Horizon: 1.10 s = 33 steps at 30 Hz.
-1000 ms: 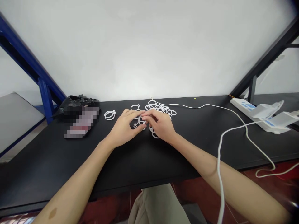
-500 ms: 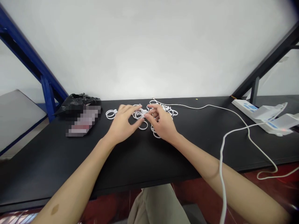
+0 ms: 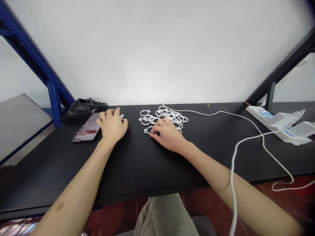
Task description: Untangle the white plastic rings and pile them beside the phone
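While the left hand (image 3: 112, 126) holds its fingers spread over a mostly hidden white piece (image 3: 121, 116) near the phone (image 3: 91, 126), the right hand (image 3: 169, 134) sits nearer to the white ring (image 3: 147, 131) that pokes out left of its bunched fingers on the worktop (image 3: 137, 164), before the heap of rings (image 3: 172, 114); whether they grip it cannot be told.

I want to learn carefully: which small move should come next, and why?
Perhaps the right grip should pinch and lift the white ring at its fingertips, since that ring lies at the near side of the pile, while the left grip is away near the phone.
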Motion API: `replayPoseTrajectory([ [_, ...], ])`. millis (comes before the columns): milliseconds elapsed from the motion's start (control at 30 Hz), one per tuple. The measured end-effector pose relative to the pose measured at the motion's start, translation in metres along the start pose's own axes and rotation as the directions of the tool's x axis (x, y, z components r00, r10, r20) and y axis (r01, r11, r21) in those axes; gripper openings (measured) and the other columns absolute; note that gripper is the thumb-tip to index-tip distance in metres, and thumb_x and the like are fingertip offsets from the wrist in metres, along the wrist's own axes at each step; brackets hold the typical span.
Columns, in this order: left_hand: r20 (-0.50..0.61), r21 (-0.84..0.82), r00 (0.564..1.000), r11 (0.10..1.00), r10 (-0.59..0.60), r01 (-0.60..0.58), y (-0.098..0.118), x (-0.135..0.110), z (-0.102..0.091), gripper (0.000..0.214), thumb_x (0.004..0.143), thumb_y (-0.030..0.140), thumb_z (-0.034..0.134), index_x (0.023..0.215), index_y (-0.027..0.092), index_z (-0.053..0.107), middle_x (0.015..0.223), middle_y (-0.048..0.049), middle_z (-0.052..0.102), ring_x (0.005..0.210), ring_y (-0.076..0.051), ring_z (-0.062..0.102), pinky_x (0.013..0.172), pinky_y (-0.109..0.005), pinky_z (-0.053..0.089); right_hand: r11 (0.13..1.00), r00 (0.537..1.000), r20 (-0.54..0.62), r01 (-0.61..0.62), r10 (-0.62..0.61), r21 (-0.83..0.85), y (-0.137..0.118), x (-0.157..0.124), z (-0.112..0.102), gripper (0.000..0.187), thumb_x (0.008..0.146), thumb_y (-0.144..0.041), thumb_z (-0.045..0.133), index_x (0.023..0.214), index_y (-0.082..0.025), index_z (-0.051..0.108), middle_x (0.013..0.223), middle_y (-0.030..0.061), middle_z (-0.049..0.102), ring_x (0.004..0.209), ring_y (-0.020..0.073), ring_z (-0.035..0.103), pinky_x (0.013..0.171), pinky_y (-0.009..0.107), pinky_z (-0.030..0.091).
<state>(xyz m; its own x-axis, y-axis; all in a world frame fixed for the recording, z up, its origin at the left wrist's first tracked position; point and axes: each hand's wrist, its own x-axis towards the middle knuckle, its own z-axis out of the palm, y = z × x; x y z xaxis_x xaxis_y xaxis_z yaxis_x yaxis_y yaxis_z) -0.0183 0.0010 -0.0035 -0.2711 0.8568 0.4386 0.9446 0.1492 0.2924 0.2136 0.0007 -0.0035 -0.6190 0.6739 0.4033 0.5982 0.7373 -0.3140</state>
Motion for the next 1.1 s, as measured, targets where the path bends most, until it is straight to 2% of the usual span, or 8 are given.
replayPoseTrajectory([
  [133, -0.028, -0.185, 0.992, 0.975, 0.123, -0.126, 0.021, -0.007, -0.009, 0.046, 0.089, 0.041, 0.049, 0.128, 0.019, 0.057, 0.129, -0.0133, 0.057, 0.121, -0.037, 0.043, 0.1, -0.052, 0.038, 0.992, 0.984, -0.171, -0.023, 0.044, 0.124, -0.002, 0.002, -0.002, 0.008, 0.092, -0.024, 0.06, 0.088, -0.02, 0.066, 0.092, 0.005, 0.062, 0.094, 0.0204, 0.051, 0.088, 0.036, 0.044],
  [233, 0.024, -0.426, 0.961, 0.872, 0.276, -0.239, 0.033, -0.013, -0.014, 0.045, 0.092, 0.046, 0.049, 0.129, 0.021, 0.056, 0.122, -0.0071, 0.063, 0.117, -0.027, 0.049, 0.1, -0.042, 0.041, 0.963, 0.949, -0.289, -0.044, 0.123, 0.267, -0.004, 0.004, -0.003, 0.008, 0.093, -0.025, 0.057, 0.09, -0.02, 0.063, 0.09, 0.0034, 0.062, 0.088, 0.017, 0.055, 0.082, 0.032, 0.047],
  [300, 0.07, -0.518, 0.938, 0.816, 0.339, -0.256, 0.038, -0.018, -0.016, 0.047, 0.093, 0.049, 0.048, 0.131, 0.022, 0.054, 0.121, -0.0054, 0.064, 0.114, -0.023, 0.052, 0.099, -0.039, 0.043, 0.942, 0.93, -0.327, -0.053, 0.167, 0.332, -0.005, 0.006, -0.003, 0.009, 0.094, -0.027, 0.056, 0.091, -0.02, 0.061, 0.089, 0.0027, 0.062, 0.084, 0.0154, 0.057, 0.078, 0.031, 0.048],
  [467, 0.135, -0.539, 0.91, 0.799, 0.393, -0.265, 0.046, -0.026, -0.018, 0.049, 0.092, 0.049, 0.051, 0.132, 0.021, 0.053, 0.117, -0.0063, 0.066, 0.107, -0.022, 0.059, 0.094, -0.038, 0.047, 0.912, 0.944, -0.284, -0.038, 0.167, 0.409, -0.005, 0.007, -0.001, 0.009, 0.094, -0.027, 0.053, 0.091, -0.021, 0.059, 0.089, 0.0015, 0.064, 0.08, 0.0139, 0.06, 0.073, 0.029, 0.048],
  [700, 0.072, -0.581, 0.908, 0.757, 0.414, -0.299, 0.047, -0.025, -0.017, 0.045, 0.087, 0.04, 0.062, 0.128, 0.024, 0.055, 0.118, -0.0046, 0.066, 0.103, -0.02, 0.06, 0.086, -0.035, 0.051, 0.926, 0.963, -0.252, 0.007, 0.096, 0.377, -0.005, 0.006, 0.0, 0.017, 0.095, -0.021, 0.045, 0.094, -0.022, 0.062, 0.089, 0.0019, 0.066, 0.082, 0.0143, 0.061, 0.076, 0.029, 0.048],
  [900, 0.036, -0.524, 0.871, 0.752, 0.49, -0.401, 0.045, -0.026, -0.016, 0.039, 0.086, 0.035, 0.063, 0.124, 0.024, 0.058, 0.107, -0.0041, 0.063, 0.097, -0.02, 0.057, 0.086, -0.037, 0.05, 0.847, 0.925, -0.25, -0.123, 0.287, 0.517, -0.01, 0.006, -0.007, 0.02, 0.092, -0.028, 0.052, 0.11, -0.021, 0.057, 0.095, 0.0034, 0.066, 0.078, 0.0133, 0.063, 0.071, 0.028, 0.052],
  [1000, 0.032, -0.529, 0.842, 0.724, 0.538, -0.442, 0.047, -0.027, -0.017, 0.036, 0.088, 0.034, 0.06, 0.122, 0.024, 0.059, 0.104, -0.0043, 0.061, 0.099, -0.021, 0.055, 0.087, -0.037, 0.049, 0.865, 0.944, -0.224, -0.107, 0.243, 0.489, -0.011, 0.006, -0.009, 0.019, 0.089, -0.031, 0.059, 0.106, -0.022, 0.061, 0.096, 0.0026, 0.067, 0.076, 0.0126, 0.062, 0.068, 0.026, 0.051],
  [1100, 0.046, -0.543, 0.825, 0.708, 0.563, -0.452, 0.047, -0.029, -0.018, 0.033, 0.088, 0.033, 0.059, 0.12, 0.024, 0.059, 0.105, -0.0042, 0.061, 0.099, -0.021, 0.054, 0.087, -0.037, 0.049, 0.865, 0.952, -0.205, -0.102, 0.228, 0.491, -0.011, 0.006, -0.008, 0.013, 0.09, -0.032, 0.059, 0.098, -0.022, 0.064, 0.088, 0.0003, 0.068, 0.069, 0.0113, 0.061, 0.067, 0.026, 0.05],
])
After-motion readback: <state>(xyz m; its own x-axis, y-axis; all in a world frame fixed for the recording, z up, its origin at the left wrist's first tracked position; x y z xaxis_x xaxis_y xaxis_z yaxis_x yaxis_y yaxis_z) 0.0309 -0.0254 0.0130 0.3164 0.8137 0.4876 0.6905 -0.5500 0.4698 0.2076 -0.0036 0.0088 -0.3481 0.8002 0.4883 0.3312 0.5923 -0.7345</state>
